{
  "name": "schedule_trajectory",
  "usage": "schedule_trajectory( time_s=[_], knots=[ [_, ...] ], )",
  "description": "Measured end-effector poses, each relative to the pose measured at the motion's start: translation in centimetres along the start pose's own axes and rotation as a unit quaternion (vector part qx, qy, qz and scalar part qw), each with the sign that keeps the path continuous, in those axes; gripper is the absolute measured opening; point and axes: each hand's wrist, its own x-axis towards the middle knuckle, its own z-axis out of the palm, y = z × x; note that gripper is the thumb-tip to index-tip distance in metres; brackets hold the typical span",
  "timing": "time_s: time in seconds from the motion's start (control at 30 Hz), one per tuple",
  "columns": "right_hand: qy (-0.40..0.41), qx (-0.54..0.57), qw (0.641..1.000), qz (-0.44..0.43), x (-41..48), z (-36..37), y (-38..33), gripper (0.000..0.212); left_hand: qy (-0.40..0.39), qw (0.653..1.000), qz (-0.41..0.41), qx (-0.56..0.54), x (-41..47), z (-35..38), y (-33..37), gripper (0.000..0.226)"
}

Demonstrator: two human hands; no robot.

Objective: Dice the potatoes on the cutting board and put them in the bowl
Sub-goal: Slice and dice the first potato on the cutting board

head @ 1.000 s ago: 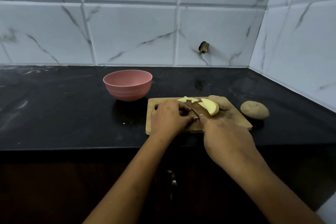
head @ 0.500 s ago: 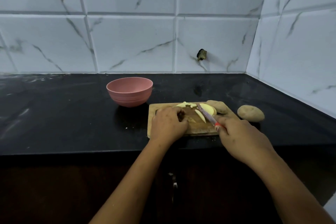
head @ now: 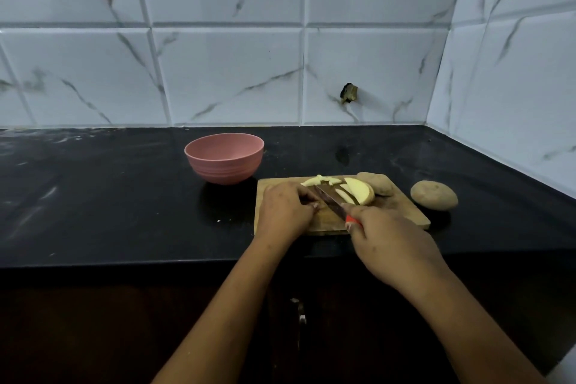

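Note:
A wooden cutting board point(head: 402, 206) lies on the black counter. Pale potato slices point(head: 358, 190) and small cut bits point(head: 318, 180) lie on it, with an unpeeled potato half point(head: 378, 183) at its back right. My left hand point(head: 285, 210) rests curled on the board's left part, holding down a potato piece that it mostly hides. My right hand point(head: 389, 243) grips the red handle of a knife point(head: 332, 198); the blade points up-left, right beside my left fingertips. The pink bowl point(head: 224, 160) stands left of the board, and nothing shows inside it.
A whole unpeeled potato point(head: 434, 195) lies on the counter just right of the board. Tiled walls close the back and the right side, meeting in a corner. The counter's front edge runs just below the board.
The knife blade has swung left, from the slices toward my left fingertips. My right hand has shifted slightly along the handle. The camera view has tilted a little.

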Motion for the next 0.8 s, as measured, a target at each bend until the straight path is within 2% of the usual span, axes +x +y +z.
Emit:
schedule_trajectory(
  time_s=[0.23, 0.4, 0.5, 0.57, 0.8],
  knots=[
    [-0.004, -0.104, 0.994, -0.017, 0.6, 0.5, -1.7, 0.041, -0.018, 0.999, -0.029, -0.019, 0.5, -0.2, 0.3, 0.011],
    [0.0, -0.137, 0.99, -0.017, 0.8, 1.6, -2.9, 0.045, -0.011, 0.998, -0.05, -0.036, 0.5, -0.3, 0.5, 0.005],
    [0.001, -0.128, 0.992, -0.021, 0.0, 1.7, -2.6, 0.056, 0.023, 0.997, -0.05, -0.055, 0.0, -0.3, 0.4, 0.001],
    [0.008, -0.126, 0.992, -0.026, 0.0, 1.3, -2.1, 0.056, 0.034, 0.996, -0.049, -0.065, -0.2, -0.4, 0.3, 0.003],
    [0.058, -0.099, 0.992, -0.044, 0.4, 1.1, -2.0, 0.051, -0.014, 0.997, -0.043, -0.059, -0.5, -1.4, 0.2, 0.011]
  ],
)
